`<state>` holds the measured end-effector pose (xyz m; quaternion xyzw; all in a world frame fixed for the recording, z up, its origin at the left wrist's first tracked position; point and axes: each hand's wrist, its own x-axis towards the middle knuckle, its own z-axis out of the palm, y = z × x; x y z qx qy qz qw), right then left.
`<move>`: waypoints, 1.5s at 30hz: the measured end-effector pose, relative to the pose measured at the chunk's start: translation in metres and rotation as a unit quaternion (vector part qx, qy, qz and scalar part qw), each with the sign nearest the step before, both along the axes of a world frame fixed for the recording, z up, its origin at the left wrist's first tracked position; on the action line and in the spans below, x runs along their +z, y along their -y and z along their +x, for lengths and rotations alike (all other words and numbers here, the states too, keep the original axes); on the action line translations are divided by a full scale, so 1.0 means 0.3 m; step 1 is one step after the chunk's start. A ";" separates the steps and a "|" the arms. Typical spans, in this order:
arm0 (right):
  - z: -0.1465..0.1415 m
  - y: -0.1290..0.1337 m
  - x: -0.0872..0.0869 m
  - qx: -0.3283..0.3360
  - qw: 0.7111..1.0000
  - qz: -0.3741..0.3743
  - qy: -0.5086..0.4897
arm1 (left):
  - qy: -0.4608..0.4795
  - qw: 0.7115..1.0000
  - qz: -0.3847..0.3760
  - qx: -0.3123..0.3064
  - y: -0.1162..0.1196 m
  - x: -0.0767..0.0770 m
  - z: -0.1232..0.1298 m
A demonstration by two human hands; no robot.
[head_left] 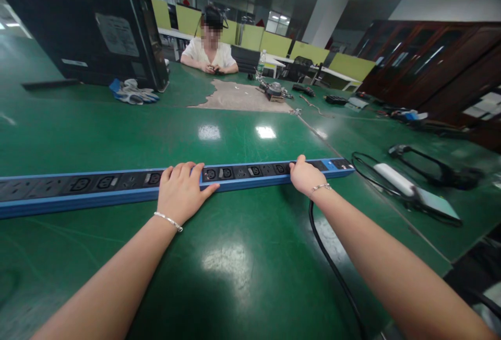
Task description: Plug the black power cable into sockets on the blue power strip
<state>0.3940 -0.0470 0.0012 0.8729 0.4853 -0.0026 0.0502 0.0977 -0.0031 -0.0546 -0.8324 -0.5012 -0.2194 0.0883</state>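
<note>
A long blue power strip (254, 171) with black sockets lies across the green table (117, 136), running from the left edge of the view to the right of centre. My left hand (182, 191) rests on it with the fingers spread over the top and the thumb along the near side. Further right, my right hand (307, 175) is closed at the strip, its fingers curled near the sockets and mostly hidden; what they pinch, if anything, cannot be made out. A black cable (331, 261) hangs below my right wrist toward the bottom edge.
A black computer case (113, 32) stands at the back left beside gloves (135, 92). A person (211, 53) sits across the table. At the right lie a white bar-shaped device (393, 179), cables and a black frame-like object (434, 167). A bottle (261, 64) stands at the back.
</note>
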 end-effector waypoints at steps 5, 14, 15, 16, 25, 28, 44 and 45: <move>-0.004 0.002 -0.004 0.000 1.000 0.010 0.001 | -0.004 1.000 0.002 0.005 0.002 0.000 -0.003; -0.005 0.008 -0.012 0.004 0.999 0.034 -0.007 | 0.000 0.999 -0.033 0.000 0.017 0.018 0.076; -0.005 0.008 -0.014 0.004 0.999 0.038 -0.010 | 0.004 0.999 -0.033 0.000 0.021 0.019 0.092; -0.006 0.009 -0.016 0.003 0.999 0.042 -0.013 | 0.008 1.000 -0.029 0.004 0.025 0.018 0.106; -0.003 0.052 0.113 -0.051 0.984 0.174 -0.002 | 0.011 1.000 -0.004 0.014 0.030 0.003 0.120; 0.094 0.051 0.225 -0.037 0.971 0.234 0.015 | 0.009 1.000 -0.001 0.010 0.030 0.003 0.119; 0.439 0.041 0.029 -0.077 0.995 0.052 -0.038 | 0.024 1.000 -0.015 0.007 0.032 0.012 0.121; 0.436 0.035 0.024 -0.073 0.995 0.051 -0.037 | 0.024 1.000 -0.018 0.007 0.032 0.013 0.122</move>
